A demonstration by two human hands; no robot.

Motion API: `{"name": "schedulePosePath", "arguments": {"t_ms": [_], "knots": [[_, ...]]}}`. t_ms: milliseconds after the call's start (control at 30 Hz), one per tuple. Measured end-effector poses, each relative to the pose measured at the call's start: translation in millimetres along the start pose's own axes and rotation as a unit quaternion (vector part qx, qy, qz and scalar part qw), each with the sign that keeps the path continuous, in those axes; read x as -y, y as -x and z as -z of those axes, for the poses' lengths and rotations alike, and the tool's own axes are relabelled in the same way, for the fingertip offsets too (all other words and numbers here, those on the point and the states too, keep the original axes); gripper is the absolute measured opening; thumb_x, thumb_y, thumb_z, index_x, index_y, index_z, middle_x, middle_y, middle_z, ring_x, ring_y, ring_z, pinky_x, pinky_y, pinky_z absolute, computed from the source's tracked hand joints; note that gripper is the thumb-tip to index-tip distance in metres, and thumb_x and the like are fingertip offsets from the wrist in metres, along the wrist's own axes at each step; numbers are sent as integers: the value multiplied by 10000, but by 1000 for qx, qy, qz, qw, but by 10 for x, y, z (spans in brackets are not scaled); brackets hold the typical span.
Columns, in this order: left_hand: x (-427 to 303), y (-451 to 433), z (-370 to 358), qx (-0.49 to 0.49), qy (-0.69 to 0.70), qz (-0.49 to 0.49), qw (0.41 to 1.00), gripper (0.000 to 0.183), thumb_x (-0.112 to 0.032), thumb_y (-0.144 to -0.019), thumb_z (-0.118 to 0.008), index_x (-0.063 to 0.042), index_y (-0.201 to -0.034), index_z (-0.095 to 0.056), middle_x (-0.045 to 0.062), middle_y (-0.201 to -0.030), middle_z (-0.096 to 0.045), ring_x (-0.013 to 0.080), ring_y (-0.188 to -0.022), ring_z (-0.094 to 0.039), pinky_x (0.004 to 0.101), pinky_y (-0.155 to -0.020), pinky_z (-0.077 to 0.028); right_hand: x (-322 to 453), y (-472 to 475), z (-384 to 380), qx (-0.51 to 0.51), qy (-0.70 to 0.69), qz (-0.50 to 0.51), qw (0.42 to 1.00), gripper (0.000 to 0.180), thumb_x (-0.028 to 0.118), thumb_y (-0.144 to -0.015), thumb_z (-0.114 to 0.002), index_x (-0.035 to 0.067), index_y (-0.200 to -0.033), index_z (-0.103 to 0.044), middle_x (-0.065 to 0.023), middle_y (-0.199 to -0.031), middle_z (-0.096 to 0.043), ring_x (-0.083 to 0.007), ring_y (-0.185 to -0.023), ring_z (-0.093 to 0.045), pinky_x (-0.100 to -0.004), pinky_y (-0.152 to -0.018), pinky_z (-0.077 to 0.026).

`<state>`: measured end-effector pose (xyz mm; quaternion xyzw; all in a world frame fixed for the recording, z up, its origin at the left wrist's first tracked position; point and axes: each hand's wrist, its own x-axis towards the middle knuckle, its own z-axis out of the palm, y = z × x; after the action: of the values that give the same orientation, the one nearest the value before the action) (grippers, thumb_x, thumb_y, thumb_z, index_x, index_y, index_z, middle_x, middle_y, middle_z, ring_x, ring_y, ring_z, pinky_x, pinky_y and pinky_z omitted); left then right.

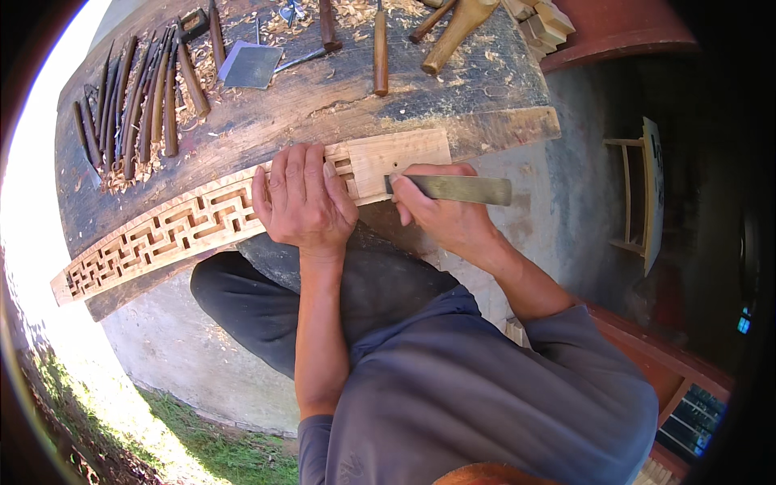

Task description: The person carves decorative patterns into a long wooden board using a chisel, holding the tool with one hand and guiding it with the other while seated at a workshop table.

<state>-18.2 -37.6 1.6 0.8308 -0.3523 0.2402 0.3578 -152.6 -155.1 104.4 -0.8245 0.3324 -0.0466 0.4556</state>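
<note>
A long pale wooden board point(124, 257) with carved, pierced geometric fretwork lies along the near edge of the workbench point(303, 94). My left hand point(306, 197) grips it across the top, fingers bent over the lattice near its plain right end. In my right hand point(445, 215) is a flat metal strip point(470, 189), pinched between thumb and fingers. The strip's left end is by the near edge of the plain section, just below a small dark hole point(396, 164). Whether that end touches the wood I cannot tell. My left palm hides part of the fretwork.
Several wood-handled carving tools point(159, 97) lie among wood shavings at the back left. Beyond the board are a grey abrasive-looking sheet point(253, 66), an upright-lying wooden handle point(380, 54) and a wooden mallet point(464, 30). Wood blocks point(545, 27) are stacked at the bench's far right corner.
</note>
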Motion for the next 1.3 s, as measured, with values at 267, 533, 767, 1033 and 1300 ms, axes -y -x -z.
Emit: {"name": "schedulePosePath", "arguments": {"t_ms": [267,533,767,1033,1300], "knots": [[11,-13,43,6,3,1,1000,269,-220,-1053,-618,-100,-1149,-839,56,-1193,-831,264,-1209,-756,479,-1218,-425,-227,-42,121,-9,-22,-77,997,380,199,-1034,-621,24,-709,-711,-46,-606,-678,-158,-572,-649,-390,-619,-534],[4,-5,58,11,-6,0,1000,264,-219,-1052,-625,-101,-1157,-837,53,-1200,-830,264,-1213,-753,483,-1216,-429,-49,-154,337,31,-18,-54,998,356,250,-1045,-668,23,-783,-750,-38,-635,-682,-141,-577,-616,-368,-592,-506],[-18,-17,16,9,0,0,1000,266,-217,-1072,-612,-103,-1143,-841,60,-1188,-835,269,-1212,-761,475,-1210,-440,42,-370,80,101,27,-5,995,361,260,-1024,-677,22,-760,-738,-34,-623,-685,-168,-590,-656,-376,-599,-519],[-2,3,31,7,4,8,1000,268,-215,-1066,-613,-100,-1149,-840,62,-1197,-832,272,-1220,-759,470,-1213,-435,-129,-539,651,40,109,0,993,409,246,-1024,-658,9,-690,-669,-47,-616,-666,-146,-599,-643,-395,-596,-517],[13,9,29,11,2,4,1000,279,-215,-1061,-615,-103,-1173,-845,61,-1208,-829,273,-1238,-752,476,-1215,-435,127,-740,405,236,214,215,923,275,302,-980,-787,48,-877,-801,-113,-715,-717,-293,-651,-691,-405,-658,-545]]}}
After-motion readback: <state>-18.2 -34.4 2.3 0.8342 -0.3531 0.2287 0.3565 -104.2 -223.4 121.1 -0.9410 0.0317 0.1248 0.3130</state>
